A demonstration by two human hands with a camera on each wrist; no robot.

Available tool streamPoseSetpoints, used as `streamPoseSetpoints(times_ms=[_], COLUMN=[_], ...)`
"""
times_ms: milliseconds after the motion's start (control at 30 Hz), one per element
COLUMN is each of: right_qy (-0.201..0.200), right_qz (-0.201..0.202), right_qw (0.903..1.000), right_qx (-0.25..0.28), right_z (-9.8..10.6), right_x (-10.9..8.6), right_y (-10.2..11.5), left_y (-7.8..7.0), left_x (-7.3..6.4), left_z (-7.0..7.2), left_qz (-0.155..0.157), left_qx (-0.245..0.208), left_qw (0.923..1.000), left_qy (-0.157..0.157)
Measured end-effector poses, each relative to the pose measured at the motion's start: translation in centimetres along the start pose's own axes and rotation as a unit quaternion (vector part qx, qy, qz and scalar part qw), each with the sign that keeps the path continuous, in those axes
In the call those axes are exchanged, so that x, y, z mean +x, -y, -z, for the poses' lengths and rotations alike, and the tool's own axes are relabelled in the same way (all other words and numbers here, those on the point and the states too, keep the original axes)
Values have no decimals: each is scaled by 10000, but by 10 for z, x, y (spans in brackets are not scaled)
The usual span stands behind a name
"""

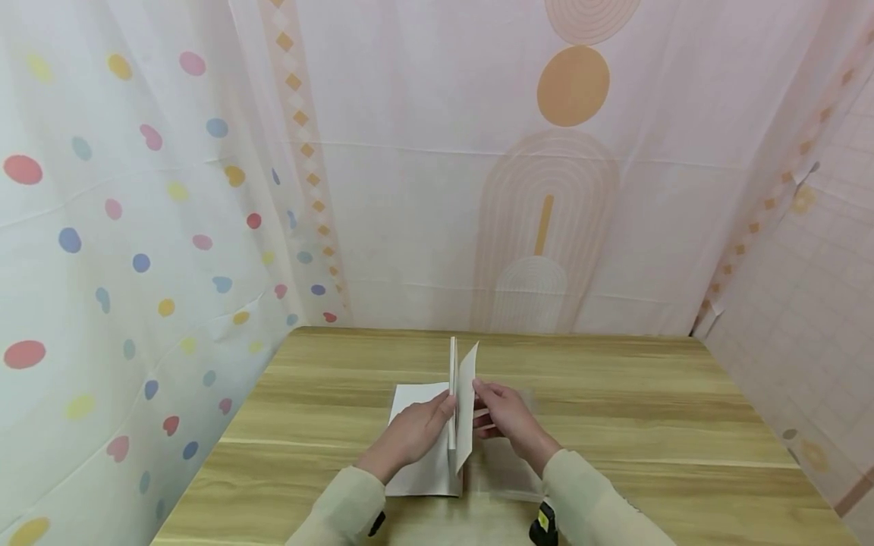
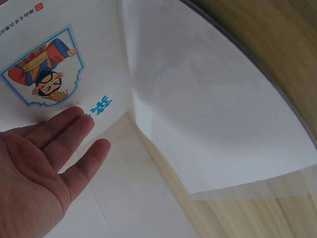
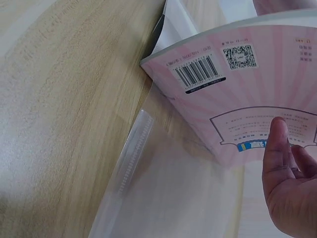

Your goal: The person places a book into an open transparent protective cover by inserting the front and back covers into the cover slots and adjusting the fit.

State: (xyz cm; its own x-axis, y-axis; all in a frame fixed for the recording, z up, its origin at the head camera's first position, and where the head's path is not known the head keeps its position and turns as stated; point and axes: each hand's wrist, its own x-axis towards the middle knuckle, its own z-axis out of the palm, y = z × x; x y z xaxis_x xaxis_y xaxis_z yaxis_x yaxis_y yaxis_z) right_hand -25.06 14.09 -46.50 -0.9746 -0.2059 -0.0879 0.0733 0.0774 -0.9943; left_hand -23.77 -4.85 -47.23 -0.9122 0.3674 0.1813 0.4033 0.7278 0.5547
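A book with a pink back cover, barcode and QR code stands on edge between both hands. In the head view its page block is upright and a leaf fans out to the right. My left hand holds the page block; the left wrist view shows several fingers extended along a page with a cartoon figure, its thumb hidden there. With thumb and fingers, my right hand grips the leaf's right edge, a finger against the pink cover. Clear plastic lies under the book's right side.
A white sheet with a dark edge spreads left of the pages, over the wood-grain table. Patterned curtains rise behind the table and along both sides.
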Motion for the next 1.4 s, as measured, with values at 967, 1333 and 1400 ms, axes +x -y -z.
streamPoseSetpoints(times_ms=[967, 1333, 1400], right_qy=[82, 43, 45], right_qz=[83, 65, 46], right_qw=[9992, 9986, 9985], right_qx=[-387, -514, -535], right_z=[7, 8, 9], right_x=[-4, -4, -4], right_y=[-9, -12, -13], left_y=[34, 40, 41], left_x=[-10, -17, -18], left_z=[28, 30, 31], left_qz=[964, 1463, 1598], left_qx=[-1585, -1614, -1515], left_qw=[9825, 9760, 9755], left_qy=[162, 25, -12])
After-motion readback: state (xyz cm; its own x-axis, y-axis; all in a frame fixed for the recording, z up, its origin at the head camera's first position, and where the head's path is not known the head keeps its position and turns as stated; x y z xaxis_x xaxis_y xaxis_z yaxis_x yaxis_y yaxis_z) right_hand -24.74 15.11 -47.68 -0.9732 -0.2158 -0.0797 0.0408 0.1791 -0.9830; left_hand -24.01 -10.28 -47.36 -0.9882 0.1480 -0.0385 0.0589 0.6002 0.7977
